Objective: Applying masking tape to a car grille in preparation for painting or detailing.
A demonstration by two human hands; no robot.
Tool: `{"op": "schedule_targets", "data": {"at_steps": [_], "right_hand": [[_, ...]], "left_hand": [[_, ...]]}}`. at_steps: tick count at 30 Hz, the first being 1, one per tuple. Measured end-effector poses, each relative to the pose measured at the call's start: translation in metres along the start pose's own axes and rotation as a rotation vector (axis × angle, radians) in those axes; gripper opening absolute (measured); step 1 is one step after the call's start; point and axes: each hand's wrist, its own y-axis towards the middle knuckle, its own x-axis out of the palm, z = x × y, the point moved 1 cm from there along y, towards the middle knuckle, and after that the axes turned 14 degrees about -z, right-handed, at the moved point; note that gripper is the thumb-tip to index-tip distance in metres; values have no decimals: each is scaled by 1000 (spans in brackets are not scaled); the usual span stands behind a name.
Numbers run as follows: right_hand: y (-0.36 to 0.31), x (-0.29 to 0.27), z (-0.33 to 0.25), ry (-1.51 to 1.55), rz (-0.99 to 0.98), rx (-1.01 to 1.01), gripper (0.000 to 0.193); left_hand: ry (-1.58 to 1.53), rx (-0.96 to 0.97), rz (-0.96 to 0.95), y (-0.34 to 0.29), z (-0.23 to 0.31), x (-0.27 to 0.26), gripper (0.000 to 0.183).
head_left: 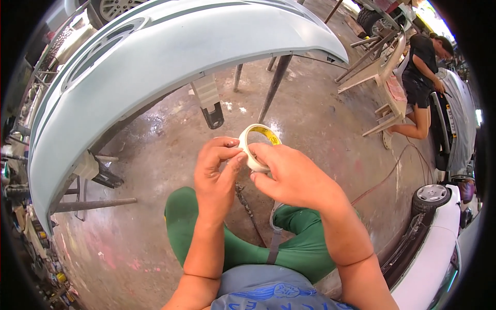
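A roll of white masking tape (250,158) with a yellow inner core is held up in front of me. My right hand (292,173) grips it, fingers reaching into the ring and thumb below. On the roll's left side, the fingertips of my left hand (216,170) pinch together at its edge; whether a loose tape end is between them is too small to make out. Beyond my hands, a large pale grey car bumper (206,39) arches across the left and top, resting on metal legs. Neither hand touches it.
A dark metal stand leg (275,88) slants down under the bumper. Farther right are a beige plastic chair (385,82) and another person (421,77) bending by a covered car. A white car (431,253) stands at lower right. A thin hose (385,175) crosses the stained concrete floor (139,237).
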Motion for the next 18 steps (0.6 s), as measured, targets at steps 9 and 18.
{"op": "schedule_targets", "data": {"at_steps": [9,18], "right_hand": [[7,-5,1,150,-121,114,26],[25,-2,-4,41,-65,85,23]], "left_hand": [[-310,-94,319,-2,29,-10,10],[-201,-57,433,-7,40,-34,8]]}}
